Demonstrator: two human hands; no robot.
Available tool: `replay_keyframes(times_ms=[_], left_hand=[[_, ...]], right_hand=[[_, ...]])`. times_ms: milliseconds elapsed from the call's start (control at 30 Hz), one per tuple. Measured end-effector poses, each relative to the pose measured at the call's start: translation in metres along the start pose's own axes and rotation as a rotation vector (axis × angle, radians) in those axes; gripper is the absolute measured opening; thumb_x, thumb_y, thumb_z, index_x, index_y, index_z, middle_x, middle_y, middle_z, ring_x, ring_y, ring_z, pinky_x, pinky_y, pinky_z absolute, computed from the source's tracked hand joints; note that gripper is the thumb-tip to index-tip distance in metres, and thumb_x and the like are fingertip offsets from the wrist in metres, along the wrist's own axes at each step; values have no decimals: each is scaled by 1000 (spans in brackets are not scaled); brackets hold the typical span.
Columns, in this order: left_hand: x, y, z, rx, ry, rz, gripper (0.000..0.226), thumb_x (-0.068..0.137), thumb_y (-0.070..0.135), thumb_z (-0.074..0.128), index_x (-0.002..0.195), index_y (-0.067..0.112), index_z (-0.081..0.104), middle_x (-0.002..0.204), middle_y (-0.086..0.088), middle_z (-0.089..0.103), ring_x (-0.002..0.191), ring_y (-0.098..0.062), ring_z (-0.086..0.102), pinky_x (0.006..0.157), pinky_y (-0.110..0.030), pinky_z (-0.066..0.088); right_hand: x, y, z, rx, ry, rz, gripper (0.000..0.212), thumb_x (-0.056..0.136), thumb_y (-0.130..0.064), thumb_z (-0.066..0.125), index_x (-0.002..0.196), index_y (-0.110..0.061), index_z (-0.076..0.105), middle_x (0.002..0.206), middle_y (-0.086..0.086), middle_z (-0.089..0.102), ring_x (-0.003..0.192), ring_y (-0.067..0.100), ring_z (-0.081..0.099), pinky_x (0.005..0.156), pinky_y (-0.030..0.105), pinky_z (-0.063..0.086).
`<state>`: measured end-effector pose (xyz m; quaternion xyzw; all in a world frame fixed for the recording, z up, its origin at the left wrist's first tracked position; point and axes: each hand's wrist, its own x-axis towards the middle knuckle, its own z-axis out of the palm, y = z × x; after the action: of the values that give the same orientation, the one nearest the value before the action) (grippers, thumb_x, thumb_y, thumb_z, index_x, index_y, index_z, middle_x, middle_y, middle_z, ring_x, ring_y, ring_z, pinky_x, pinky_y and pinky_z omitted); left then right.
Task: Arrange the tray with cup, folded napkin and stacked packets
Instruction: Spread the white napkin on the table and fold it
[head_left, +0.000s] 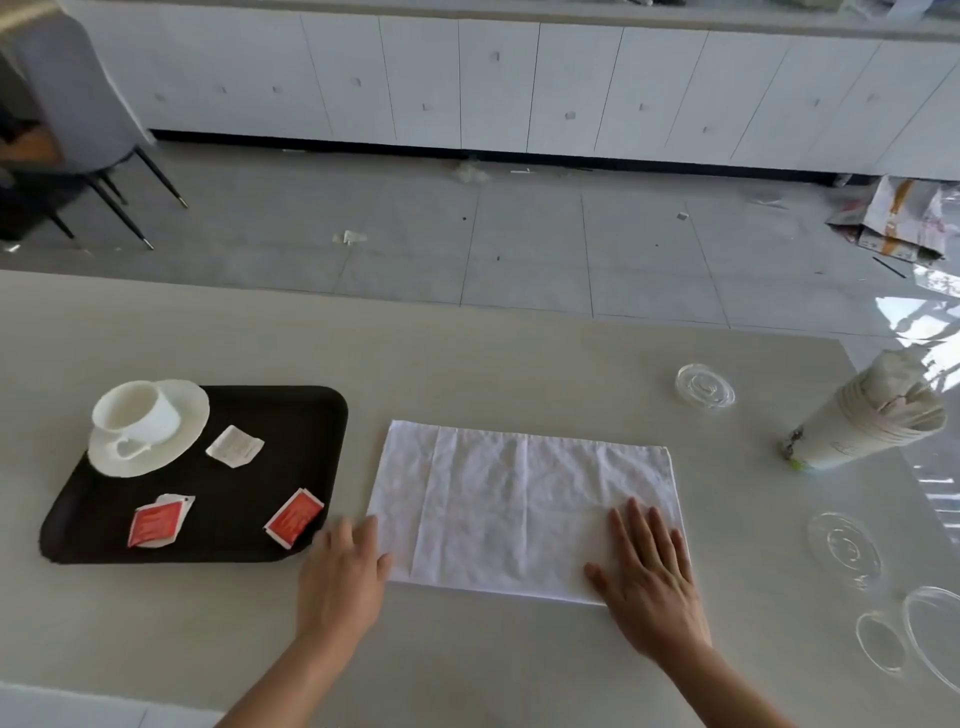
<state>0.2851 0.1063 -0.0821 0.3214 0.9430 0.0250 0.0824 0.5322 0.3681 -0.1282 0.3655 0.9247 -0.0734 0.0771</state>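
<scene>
- Surface (467, 353): pale, carrying every item; its far edge meets a tiled floor.
- Napkin (519, 499): white cloth, creased, lying flat and only partly folded near the middle of the surface, just right of the tray. The step in hand appears to be folding; the next move likely calls for lifting one side and laying it over the other with edges matched.
- Tray (291, 415): dark, rounded corners, toward the left edge of the surface.
- Right hand (649, 577): flat on the napkin's near right corner, grip spread apart, clamped on nothing.
- Left hand (343, 571): at the napkin's near left corner, between cloth and tray, grip loosely apart; whether it pinches the edge cannot be told.
- Saucer (176, 447): white, on the tray's far left corner.
- Cup (135, 410): white, upright on the saucer, apparently empty.
- Packets: two red (153, 522) (293, 517) and one white (235, 446), scattered apart on the tray, not yet stacked.
</scene>
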Motion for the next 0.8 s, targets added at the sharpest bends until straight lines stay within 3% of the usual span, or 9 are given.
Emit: replay_keyframes(times_ms=[67, 167, 300, 400, 467, 567, 700, 800], left_hand=[[-2, 2, -5, -46, -76, -140, 54, 70, 28, 85, 109, 1, 59, 90, -20, 58, 72, -35, 59, 56, -38, 50], [3, 3, -10, -175, -146, -326, 50, 79, 36, 77, 105, 3, 51, 103, -16, 61, 87, -30, 63, 66, -35, 49], [16, 5, -13, -399, -205, -459, 57, 76, 28, 80, 116, 1, 50, 111, -14, 63, 100, -32, 63, 70, -31, 44], [21, 7, -16, -531, -255, -572, 27, 72, 14, 76, 88, 2, 58, 88, -13, 65, 81, -30, 65, 57, -28, 40], [22, 7, -15, -683, -210, -637, 25, 73, 8, 70, 62, 7, 47, 65, -10, 54, 61, -29, 55, 55, -28, 35], [16, 8, -19, -780, -65, -616, 33, 76, 7, 64, 55, 11, 38, 49, -3, 40, 47, -22, 37, 52, -28, 26], [6, 25, -34, -759, 93, -520, 17, 79, 15, 64, 66, 8, 54, 56, -7, 57, 48, -20, 49, 48, -27, 33], [5, 50, -50, -727, 190, -387, 17, 77, 15, 64, 65, 10, 54, 55, -4, 55, 48, -17, 46, 48, -28, 32]], right_hand=[[0, 0, -1, -3, -7, -3, 84, 87, -77, 5, 155, -29, -9, 163, -6, -19, 147, 14, -26, 119, 37, -15], [-1, 1, -2, 2, -4, -1, 85, 86, -77, 5, 155, -30, -8, 163, -6, -19, 146, 14, -28, 119, 36, -17], [-2, 0, -2, 14, -3, -6, 85, 86, -77, 6, 155, -30, -6, 163, -6, -17, 147, 14, -27, 119, 37, -16], [-1, 1, -2, 21, -11, -4, 85, 86, -78, 5, 155, -30, -7, 163, -6, -18, 146, 14, -28, 119, 38, -16], [0, 1, -1, 22, -15, 0, 86, 85, -78, 3, 155, -30, -9, 163, -6, -20, 145, 14, -30, 119, 38, -15], [0, 1, 0, 47, -9, 7, 86, 85, -78, 5, 155, -31, -7, 163, -7, -19, 146, 14, -29, 119, 38, -15], [2, -3, -4, 87, 0, 23, 81, 88, -74, 18, 156, -32, 5, 165, -7, -9, 149, 16, -19, 121, 38, -12], [5, -8, -14, 112, 24, 72, 69, 94, -66, 27, 153, -33, 22, 165, -7, 9, 152, 18, -2, 122, 40, -6]])
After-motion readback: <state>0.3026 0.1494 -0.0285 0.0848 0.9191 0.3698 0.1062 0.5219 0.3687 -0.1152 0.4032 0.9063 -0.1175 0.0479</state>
